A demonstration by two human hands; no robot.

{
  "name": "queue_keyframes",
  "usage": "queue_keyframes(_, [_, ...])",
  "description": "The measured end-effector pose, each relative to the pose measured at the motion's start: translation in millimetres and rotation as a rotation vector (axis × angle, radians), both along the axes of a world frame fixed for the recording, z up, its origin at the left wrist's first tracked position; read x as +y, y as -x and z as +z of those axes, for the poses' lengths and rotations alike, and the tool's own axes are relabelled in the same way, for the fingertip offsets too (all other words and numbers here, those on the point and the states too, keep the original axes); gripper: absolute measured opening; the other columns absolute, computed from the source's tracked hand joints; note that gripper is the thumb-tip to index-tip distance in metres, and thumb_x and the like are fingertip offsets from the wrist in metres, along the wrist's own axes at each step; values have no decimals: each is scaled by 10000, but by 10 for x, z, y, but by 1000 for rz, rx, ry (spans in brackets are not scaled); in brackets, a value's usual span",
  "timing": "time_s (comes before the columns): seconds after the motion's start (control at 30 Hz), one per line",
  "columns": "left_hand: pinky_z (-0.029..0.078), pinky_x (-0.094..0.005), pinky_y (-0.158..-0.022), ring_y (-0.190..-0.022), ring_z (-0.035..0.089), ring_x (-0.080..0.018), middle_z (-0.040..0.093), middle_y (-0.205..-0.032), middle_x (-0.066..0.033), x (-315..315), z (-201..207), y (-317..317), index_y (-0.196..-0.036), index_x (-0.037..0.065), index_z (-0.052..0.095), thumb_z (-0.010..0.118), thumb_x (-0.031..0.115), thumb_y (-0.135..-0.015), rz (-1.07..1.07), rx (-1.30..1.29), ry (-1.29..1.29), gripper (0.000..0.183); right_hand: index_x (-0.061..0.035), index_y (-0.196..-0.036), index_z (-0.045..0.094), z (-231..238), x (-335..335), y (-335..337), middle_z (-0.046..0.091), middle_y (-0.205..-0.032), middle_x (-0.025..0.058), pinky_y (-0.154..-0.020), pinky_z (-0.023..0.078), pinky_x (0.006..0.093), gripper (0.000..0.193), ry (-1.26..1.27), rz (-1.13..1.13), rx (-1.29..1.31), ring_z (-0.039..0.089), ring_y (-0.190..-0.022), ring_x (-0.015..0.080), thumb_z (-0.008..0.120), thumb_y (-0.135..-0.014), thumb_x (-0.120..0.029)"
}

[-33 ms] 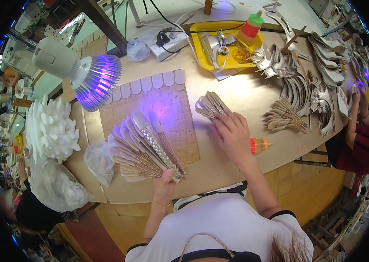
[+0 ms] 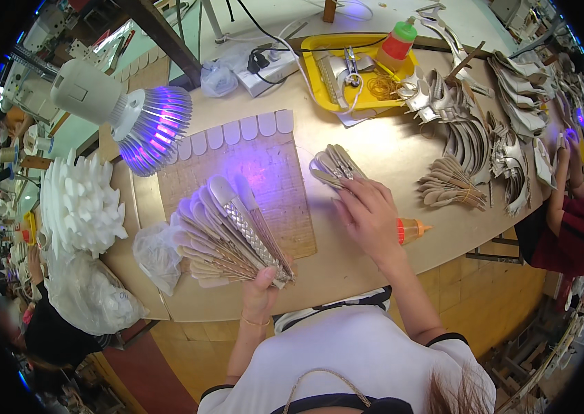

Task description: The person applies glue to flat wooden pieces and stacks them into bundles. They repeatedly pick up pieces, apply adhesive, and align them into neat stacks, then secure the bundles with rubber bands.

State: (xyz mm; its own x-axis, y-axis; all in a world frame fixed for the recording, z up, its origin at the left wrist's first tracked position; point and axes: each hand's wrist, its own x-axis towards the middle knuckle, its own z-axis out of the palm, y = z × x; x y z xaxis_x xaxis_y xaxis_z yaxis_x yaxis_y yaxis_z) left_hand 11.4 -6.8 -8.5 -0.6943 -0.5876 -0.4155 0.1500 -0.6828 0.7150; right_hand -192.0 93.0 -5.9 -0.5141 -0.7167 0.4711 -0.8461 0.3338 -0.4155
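My left hand (image 2: pixel 260 293) grips the near end of a thick fan of beige strap pieces (image 2: pixel 199 231). They have rounded far ends, and a braided silver strap (image 2: pixel 241 219) lies on top. To the right, my right hand (image 2: pixel 369 210) is bent over a small bundle of strap pieces (image 2: pixel 337 164) resting on the table, with its fingers closed at the bundle's near end. The thumb is partly apart from them, and the hand hides that end. Under the fan lies a brown board (image 2: pixel 292 207) with a row of pale rounded tabs (image 2: pixel 230 131) along its far edge.
A lamp (image 2: pixel 157 127) glows purple over the board. White foam pieces (image 2: pixel 81 203) and plastic bags (image 2: pixel 157 255) lie left. A yellow tray (image 2: pixel 316 86) holds tools and a bottle (image 2: pixel 399 43). More strap bundles (image 2: pixel 451 183) lie right; an orange-tipped bottle (image 2: pixel 411 230) is beside my right wrist.
My right hand has shifted very slightly at the small bundle. The left hand and its fan of strap pieces look the same.
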Motion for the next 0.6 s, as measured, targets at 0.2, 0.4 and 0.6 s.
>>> queue_keyframes(0.2, [414,-349,-804,-832,474,-174,480,-896,-51,-42,21,64,-1031,29,502,721,284,-708,-20,26,-7,467,21,-941,650,308,65,317,648,-992,135,-807,493,371,185,240,-278,-197,630,-845,291,675,-785,-75])
queue_keyframes(0.4, [413,-349,-812,-834,471,-176,478,-902,-48,-46,8,63,-1030,33,504,720,284,-711,-29,26,-10,459,30,-1062,579,87,-99,446,614,-1085,193,-853,463,423,343,-372,-98,-157,603,-950,349,629,-850,-236])
queue_keyframes(0.6, [416,-352,-811,-835,470,-178,479,-914,-45,-51,-4,32,-1034,40,506,716,287,-722,-22,26,3,450,-10,-1237,476,-81,-93,159,514,-1255,226,-991,372,446,500,-414,-44,-218,500,-1164,339,665,-820,-213])
